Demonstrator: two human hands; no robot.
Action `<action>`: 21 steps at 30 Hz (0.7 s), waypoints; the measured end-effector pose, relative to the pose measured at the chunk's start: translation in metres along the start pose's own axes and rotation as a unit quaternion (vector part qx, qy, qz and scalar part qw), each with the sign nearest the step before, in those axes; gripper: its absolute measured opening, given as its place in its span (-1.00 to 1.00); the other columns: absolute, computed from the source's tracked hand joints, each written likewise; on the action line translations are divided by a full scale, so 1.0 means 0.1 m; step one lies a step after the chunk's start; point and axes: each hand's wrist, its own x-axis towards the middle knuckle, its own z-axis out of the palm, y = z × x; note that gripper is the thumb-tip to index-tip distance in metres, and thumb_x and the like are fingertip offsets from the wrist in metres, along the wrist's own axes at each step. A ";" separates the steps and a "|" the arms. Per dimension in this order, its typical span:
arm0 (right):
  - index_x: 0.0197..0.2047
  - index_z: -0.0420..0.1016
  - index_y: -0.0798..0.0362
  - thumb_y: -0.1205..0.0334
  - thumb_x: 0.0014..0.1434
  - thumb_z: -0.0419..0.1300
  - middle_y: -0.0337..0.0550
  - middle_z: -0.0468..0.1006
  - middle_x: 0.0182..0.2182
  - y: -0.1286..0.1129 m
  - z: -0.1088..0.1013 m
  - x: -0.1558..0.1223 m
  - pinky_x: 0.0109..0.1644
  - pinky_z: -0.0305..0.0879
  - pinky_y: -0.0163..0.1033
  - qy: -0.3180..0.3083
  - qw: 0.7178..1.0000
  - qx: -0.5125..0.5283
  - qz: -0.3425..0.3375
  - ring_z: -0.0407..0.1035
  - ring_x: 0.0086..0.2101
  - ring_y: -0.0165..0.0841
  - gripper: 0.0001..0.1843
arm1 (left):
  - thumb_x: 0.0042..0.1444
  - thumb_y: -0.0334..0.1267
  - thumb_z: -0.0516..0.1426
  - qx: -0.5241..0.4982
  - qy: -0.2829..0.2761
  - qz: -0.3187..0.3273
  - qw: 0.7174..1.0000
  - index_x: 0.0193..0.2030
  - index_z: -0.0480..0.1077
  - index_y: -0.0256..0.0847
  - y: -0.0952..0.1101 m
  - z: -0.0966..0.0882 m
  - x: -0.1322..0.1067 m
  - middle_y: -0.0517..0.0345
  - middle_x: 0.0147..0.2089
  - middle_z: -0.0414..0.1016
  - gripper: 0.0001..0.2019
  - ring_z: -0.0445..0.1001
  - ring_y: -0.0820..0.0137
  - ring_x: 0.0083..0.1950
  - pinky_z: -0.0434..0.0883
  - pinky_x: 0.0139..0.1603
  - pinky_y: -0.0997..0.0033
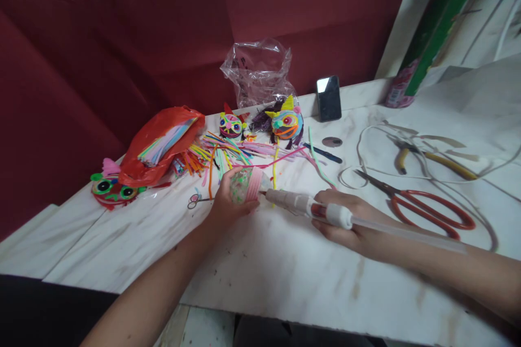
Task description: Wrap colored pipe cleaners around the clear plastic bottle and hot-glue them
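Observation:
My left hand is wrapped round a rounded, pale ball-like craft piece with green specks. Pink pipe-cleaner strips lie side by side across its right face. In my right hand is a white glue gun with a glue stick trailing from its rear end. Its nozzle points left, at or very close to the pink strips; contact I cannot tell. Behind the ball lies a spread of coloured pipe cleaners. Small scissors rest left of my left hand.
Red-handled scissors, pliers and a looping white cable lie right. Finished animal heads stand at the back, another at left by a red bag. A phone leans near a clear plastic bag.

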 end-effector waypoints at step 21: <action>-0.41 0.23 0.01 0.23 0.16 0.04 -0.24 0.39 -0.47 -0.03 -0.18 0.08 -0.37 0.21 -0.32 0.037 0.997 -0.034 0.060 0.31 -0.46 -0.41 -0.88 | -0.28 0.01 0.35 0.034 0.018 0.003 0.999 0.13 0.20 -0.04 -0.14 -0.07 0.11 0.03 0.11 0.41 -0.22 0.44 -0.06 0.10 0.53 -0.12 0.05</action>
